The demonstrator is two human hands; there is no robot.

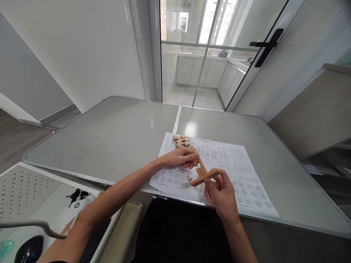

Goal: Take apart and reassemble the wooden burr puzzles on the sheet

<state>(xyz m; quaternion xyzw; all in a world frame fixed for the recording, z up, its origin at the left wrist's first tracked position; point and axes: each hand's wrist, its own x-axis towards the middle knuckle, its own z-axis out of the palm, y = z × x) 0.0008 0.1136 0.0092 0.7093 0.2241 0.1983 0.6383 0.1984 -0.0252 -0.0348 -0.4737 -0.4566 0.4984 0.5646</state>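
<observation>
My left hand (184, 157) is closed with thumb and fingers pinching a notched wooden puzzle piece (202, 168), which slants down toward the right. My right hand (221, 188) grips a longer, straight wooden stick (202, 178) between thumb and fingers. The stick lies across the lower end of the notched piece and appears to touch it; whether they interlock I cannot tell. Just beyond my left hand, several small notched wooden pieces (182, 141) sit in a cluster on a printed instruction sheet (246, 175) covered in small diagrams.
The sheet lies on a grey folding table (131, 128) with a centre seam. At lower left, a white perforated surface (24, 190) carries keys (76, 196), a black mouse (29, 249) and a grey cable (41, 223). A glass door (203, 73) stands behind the table.
</observation>
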